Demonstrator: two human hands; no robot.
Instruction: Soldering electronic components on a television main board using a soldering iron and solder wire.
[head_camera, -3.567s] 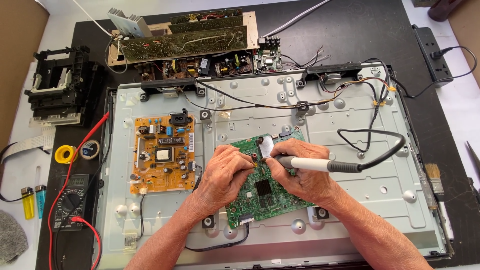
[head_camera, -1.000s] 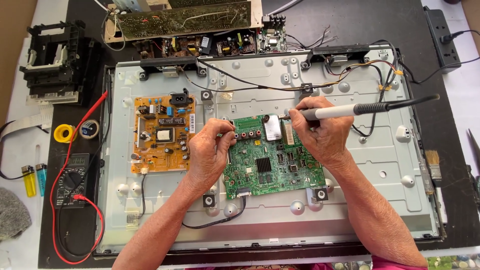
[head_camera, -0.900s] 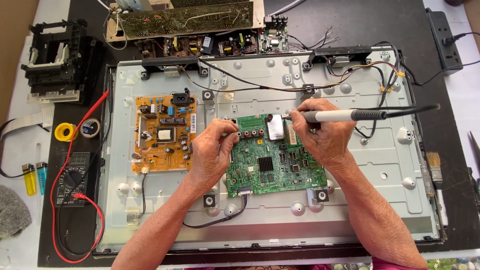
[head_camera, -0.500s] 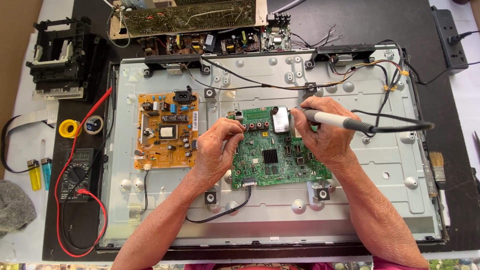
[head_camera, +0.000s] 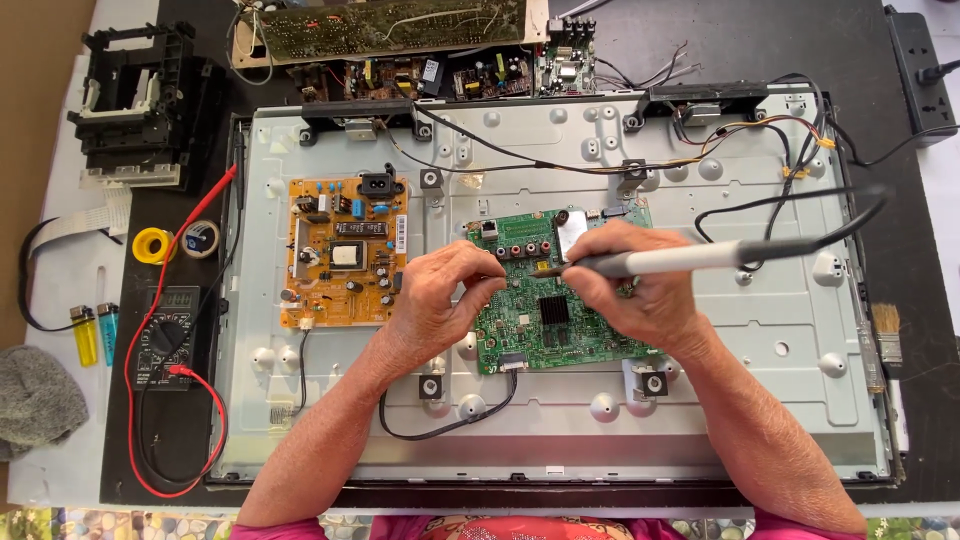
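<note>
- At the middle of the silver metal back panel (head_camera: 760, 380) of an opened flat screen, lying on the dark tabletop (head_camera: 780, 40): a green rectangular circuit board (head_camera: 560, 325), flat, long side roughly left-right.
- Board look: black square chip near its centre, a row of round red and white sockets along its top left edge, a shiny metal shield box at the top, many small parts; a black cable plugs in at its bottom edge.
- Right hand (head_camera: 640, 290) over the board's right half, fingers clamped on a grey-handled soldering iron (head_camera: 680, 260); the tip points left, at the board's upper middle; its black cord runs off right.
- Left hand (head_camera: 440, 300) at the board's left edge, fingers curled together, tips meeting near the iron's tip; cannot tell if they pinch anything.
- Left of the green board, apart from it: an orange power board (head_camera: 345, 250) on the same panel.
- Far left on the tabletop: black multimeter (head_camera: 165, 335) with red leads, yellow solder reel (head_camera: 155, 245), yellow lighter (head_camera: 84, 333).
- Right edge: small paint brush (head_camera: 887, 332).
</note>
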